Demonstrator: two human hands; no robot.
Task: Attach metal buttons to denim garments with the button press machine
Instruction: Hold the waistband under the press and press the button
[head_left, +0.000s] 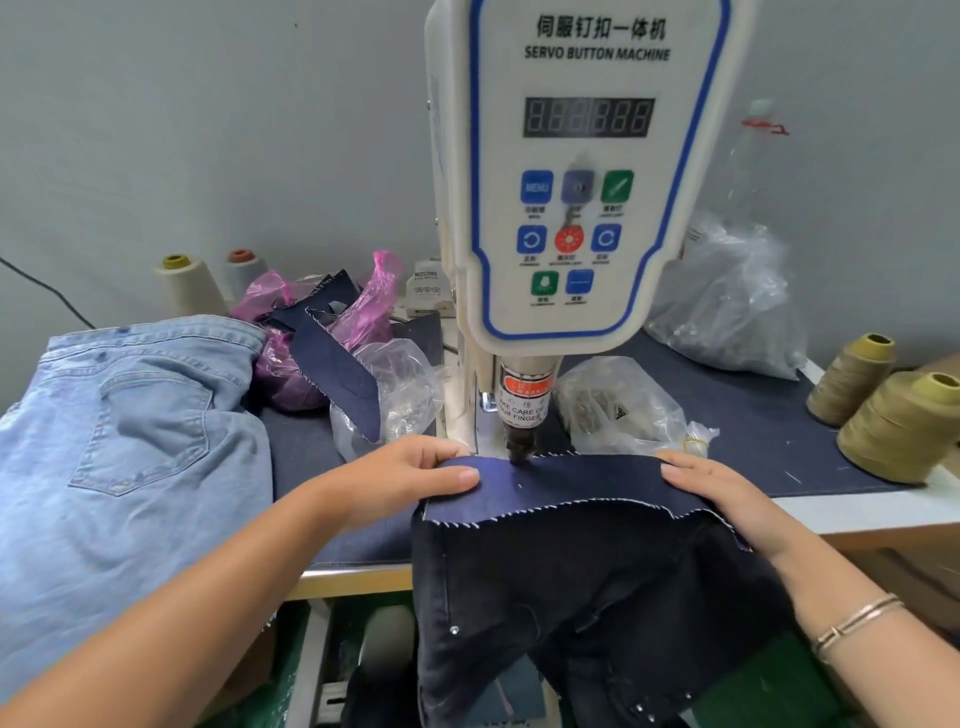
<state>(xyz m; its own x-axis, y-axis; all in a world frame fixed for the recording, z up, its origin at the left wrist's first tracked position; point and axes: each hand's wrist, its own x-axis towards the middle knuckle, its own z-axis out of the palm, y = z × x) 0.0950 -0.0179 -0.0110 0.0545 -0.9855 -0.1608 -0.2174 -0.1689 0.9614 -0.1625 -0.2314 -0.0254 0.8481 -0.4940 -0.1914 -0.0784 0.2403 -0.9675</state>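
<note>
A dark navy denim garment (571, 525) with white overlock stitching lies under the black punch (519, 447) of the white servo button machine (582, 171). The punch tip touches the cloth's far edge. My left hand (410, 475) grips the left edge of the cloth, thumb on top. My right hand (727, 499) holds the right edge, fingers pressed flat over it. The rest of the garment hangs off the table's front edge toward me. No button is visible under the punch.
Light blue jeans (130, 441) lie at the left. A pink bag with dark denim pieces (322, 332) and clear bags of metal parts (613, 405) flank the machine. Thread cones (898, 421) stand at the right, others (189, 283) at the back left.
</note>
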